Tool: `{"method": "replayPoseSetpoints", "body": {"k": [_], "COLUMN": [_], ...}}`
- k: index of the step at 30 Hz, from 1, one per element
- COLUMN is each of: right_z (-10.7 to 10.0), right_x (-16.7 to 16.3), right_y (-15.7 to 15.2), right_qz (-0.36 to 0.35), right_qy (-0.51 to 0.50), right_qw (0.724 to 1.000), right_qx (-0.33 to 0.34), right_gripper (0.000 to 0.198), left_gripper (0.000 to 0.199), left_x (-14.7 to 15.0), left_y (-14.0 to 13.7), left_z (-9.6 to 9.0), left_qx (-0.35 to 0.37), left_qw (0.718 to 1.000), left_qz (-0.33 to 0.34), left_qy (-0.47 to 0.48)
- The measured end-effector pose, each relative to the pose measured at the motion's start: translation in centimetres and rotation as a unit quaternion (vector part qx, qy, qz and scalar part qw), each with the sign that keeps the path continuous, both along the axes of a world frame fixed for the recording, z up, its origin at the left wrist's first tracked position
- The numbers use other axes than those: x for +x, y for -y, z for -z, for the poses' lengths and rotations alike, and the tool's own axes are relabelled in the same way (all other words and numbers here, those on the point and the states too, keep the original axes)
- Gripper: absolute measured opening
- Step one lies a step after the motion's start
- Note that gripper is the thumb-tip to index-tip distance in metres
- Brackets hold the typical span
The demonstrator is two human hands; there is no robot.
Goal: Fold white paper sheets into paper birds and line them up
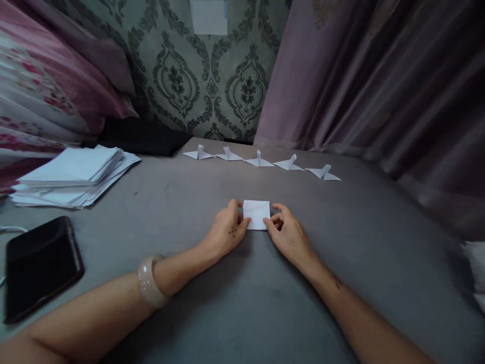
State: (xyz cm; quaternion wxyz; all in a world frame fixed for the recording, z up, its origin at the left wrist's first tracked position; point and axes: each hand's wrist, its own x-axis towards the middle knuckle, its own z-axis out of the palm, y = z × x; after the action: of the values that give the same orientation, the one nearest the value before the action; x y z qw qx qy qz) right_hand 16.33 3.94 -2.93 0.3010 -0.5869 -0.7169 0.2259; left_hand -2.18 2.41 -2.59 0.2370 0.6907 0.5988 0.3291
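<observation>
A small folded square of white paper (pixel 256 214) is held up a little over the grey surface in the middle of the view. My left hand (pixel 228 226) pinches its left edge, thumb on the near face and fingers curled behind. On the other side, my right hand (pixel 288 230) has its thumb on the lower right corner, with the index finger raised beside the upper right corner. A crease line runs across the paper's upper part. Beyond it stand several folded white paper birds (pixel 258 160) in a row, wings spread.
To the left lies a stack of white paper sheets (pixel 64 174), with a dark tablet (pixel 43 268) nearer me and a white cable beside it. A black cloth (pixel 147 137) lies at the back left. Curtains (pixel 341 76) and a patterned wall (pixel 212 65) border the grey surface (pixel 246 313).
</observation>
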Motion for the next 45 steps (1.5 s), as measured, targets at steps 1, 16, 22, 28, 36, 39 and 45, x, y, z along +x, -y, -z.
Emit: {"method": "replayPoseSetpoints", "body": {"k": [1, 16, 22, 28, 36, 39, 45], "right_z": [0.0, -0.1, 0.1, -0.4, -1.2, -1.3, -0.9], "right_x": [0.0, -0.3, 0.0, 0.0, 0.7, 1.3, 2.2], "right_y": [0.1, 0.2, 0.2, 0.6, 1.8, 2.2, 1.8], "right_qz": [0.000, 0.005, -0.016, -0.216, -0.295, -0.274, -0.229], "right_qy": [0.010, 0.061, 0.084, 0.057, 0.138, 0.168, 0.146], "right_qw": [1.000, 0.998, 0.994, 0.966, 0.933, 0.931, 0.942], "right_qx": [0.006, 0.035, 0.070, 0.131, 0.151, 0.174, 0.197], "right_gripper": [0.041, 0.038, 0.038, 0.038, 0.036, 0.033, 0.028], "left_gripper": [0.027, 0.034, 0.023, 0.022, 0.030, 0.032, 0.020], "left_x": [-0.1, -0.2, -0.1, 0.4, 0.6, 0.3, -0.3], "left_y": [-0.1, -0.2, 0.1, 0.2, 2.4, 2.8, 1.6], "left_z": [0.1, 0.6, -0.8, -2.4, -3.3, -3.4, -3.5], "left_qx": [0.000, -0.003, 0.066, 0.043, 0.020, 0.041, 0.039], "left_qw": [1.000, 0.998, 0.977, 0.921, 0.864, 0.849, 0.877], "left_qz": [0.000, 0.021, 0.053, 0.196, 0.228, 0.237, 0.238], "left_qy": [0.001, -0.056, -0.196, -0.334, -0.448, -0.470, -0.415]}}
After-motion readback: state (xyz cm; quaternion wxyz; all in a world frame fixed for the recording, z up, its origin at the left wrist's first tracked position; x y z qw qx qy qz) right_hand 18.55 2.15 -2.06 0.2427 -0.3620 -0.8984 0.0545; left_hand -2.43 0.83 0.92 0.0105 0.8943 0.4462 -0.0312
